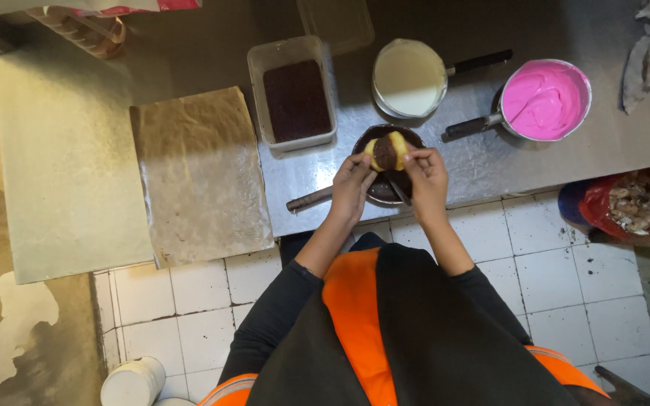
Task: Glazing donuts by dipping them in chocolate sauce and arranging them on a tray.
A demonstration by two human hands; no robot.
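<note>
left hand (351,183): fingers closed on chocolate-dipped doughnut (386,151) | right hand (425,174): fingertips pinching same doughnut | doughnut: held above dark chocolate pan (379,189), near front edge of steel bench (490,162) | behind: pink icing pan (545,99), white icing pan (409,78)

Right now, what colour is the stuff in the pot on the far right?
Bright pink; the pink-filled pot shows best in the head view.

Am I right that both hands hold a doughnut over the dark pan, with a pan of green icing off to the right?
Not quite. The head view shows both hands, left hand and right hand, holding the doughnut over the dark pan, but the icing pan holds pink icing.
</note>
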